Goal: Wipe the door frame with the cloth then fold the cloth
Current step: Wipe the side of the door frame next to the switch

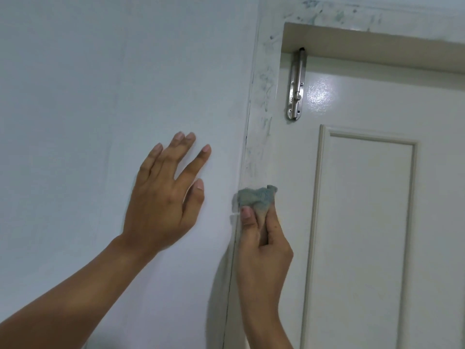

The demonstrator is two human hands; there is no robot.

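While the fingers of the right hand pinch a bunched grey-green cloth against the door frame at lower centre, the left hand rests on the wall with fingers spread, holding nothing. Smudges run up the frame to the upper right (beside the metal bolt). To wipe well, I'd keep firm pressure and use long overlapping vertical strokes along the marked strip.
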